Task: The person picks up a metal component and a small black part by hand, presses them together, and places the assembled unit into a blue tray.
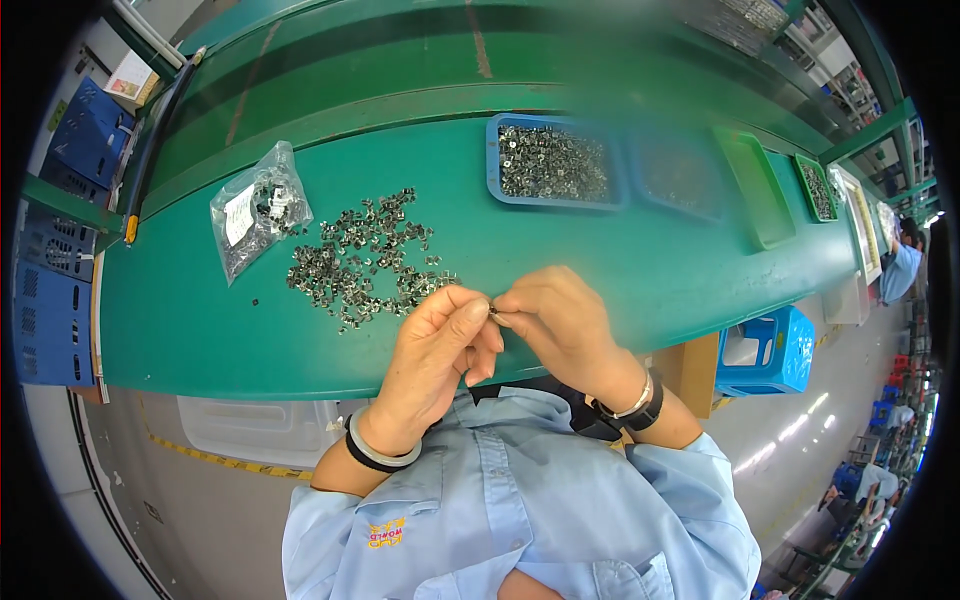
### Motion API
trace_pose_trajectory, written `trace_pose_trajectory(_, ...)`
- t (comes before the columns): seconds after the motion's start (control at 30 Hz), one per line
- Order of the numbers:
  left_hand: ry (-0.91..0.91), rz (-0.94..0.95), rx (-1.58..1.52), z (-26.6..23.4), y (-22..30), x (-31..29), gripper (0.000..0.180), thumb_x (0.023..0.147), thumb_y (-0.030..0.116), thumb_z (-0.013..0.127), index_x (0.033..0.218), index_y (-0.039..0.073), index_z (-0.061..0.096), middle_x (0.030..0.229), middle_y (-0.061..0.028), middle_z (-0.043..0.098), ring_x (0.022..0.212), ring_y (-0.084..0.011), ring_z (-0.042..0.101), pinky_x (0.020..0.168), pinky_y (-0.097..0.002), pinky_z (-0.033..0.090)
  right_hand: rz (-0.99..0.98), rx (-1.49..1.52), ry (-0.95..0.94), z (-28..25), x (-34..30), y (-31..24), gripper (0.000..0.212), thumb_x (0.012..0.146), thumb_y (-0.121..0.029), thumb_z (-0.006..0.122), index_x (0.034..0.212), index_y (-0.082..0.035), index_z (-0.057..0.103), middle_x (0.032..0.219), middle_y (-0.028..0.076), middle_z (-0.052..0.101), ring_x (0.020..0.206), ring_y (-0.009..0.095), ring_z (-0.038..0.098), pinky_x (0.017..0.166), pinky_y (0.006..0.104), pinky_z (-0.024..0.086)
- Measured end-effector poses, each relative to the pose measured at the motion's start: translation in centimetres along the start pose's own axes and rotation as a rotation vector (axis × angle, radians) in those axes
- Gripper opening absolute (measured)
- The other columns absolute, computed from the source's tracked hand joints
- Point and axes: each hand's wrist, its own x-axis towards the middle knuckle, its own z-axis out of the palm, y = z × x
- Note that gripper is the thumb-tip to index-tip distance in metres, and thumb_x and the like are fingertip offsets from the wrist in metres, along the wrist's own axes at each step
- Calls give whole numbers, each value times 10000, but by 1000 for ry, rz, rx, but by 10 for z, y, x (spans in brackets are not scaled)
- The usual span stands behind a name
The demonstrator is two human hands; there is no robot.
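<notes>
My left hand [440, 345] and my right hand [562, 325] meet above the front edge of the green table. Between their fingertips is a small dark metal part [493, 311], mostly covered by the fingers. Both hands are closed in a pinch on it. Just beyond my left hand lies a loose pile of small shiny metal parts [360, 260], spread over the table. Farther left, a clear plastic bag [262, 210] with a white label holds more such parts. At the back stands a blue tray [493, 165] filled with small metal pieces.
Right of the blue tray are a second, blurred tray [680, 175], a green tray [755, 190] and a small green bin [817, 188] of parts. A blue stool [790, 350] stands below the table's right side. Blue crates [50, 320] line the left.
</notes>
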Motion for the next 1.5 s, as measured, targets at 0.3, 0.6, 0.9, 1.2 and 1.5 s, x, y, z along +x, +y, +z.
trace_pose_trajectory(0.3, 27, 2, 28, 5, -6, 4, 151, 938, 186, 531, 872, 57, 490, 623, -50, 549, 468, -110, 476, 410, -226, 346, 6, 10, 81, 0, -7, -6, 224, 698, -12, 716, 887, -64, 607, 827, 56, 611, 744, 234, 583, 636, 332, 456)
trace_pose_trajectory(0.6, 47, 39, 91, 7, -10, 4, 158, 941, 196, 526, 875, 57, 489, 616, -48, 540, 471, -114, 472, 414, -227, 346, -5, -59, 83, -3, -6, -9, 180, 725, -17, 689, 867, -62, 589, 804, 36, 579, 701, 208, 566, 606, 323, 430)
trace_pose_trajectory(0.9, -137, -51, -188, 10, -3, -1, 138, 947, 201, 524, 922, 65, 529, 678, -51, 571, 522, -115, 495, 444, -237, 359, 42, 144, 146, -1, -11, -10, 175, 745, -4, 693, 894, -54, 615, 836, 67, 619, 755, 209, 589, 646, 300, 464)
trace_pose_trajectory(1.2, -118, -61, -250, 9, -9, -2, 137, 947, 203, 512, 975, 69, 511, 645, -55, 542, 446, -130, 410, 411, -259, 323, 32, 262, 177, 3, -10, -7, 172, 740, -11, 697, 889, -60, 627, 801, 59, 622, 717, 197, 601, 612, 293, 488)
trace_pose_trajectory(1.5, -143, -21, -184, 7, -7, 0, 132, 929, 195, 554, 949, 69, 522, 674, -55, 573, 490, -131, 498, 428, -236, 368, 64, 295, 184, 8, -12, -5, 173, 733, -18, 707, 882, -59, 629, 800, 60, 628, 697, 198, 604, 597, 292, 493)
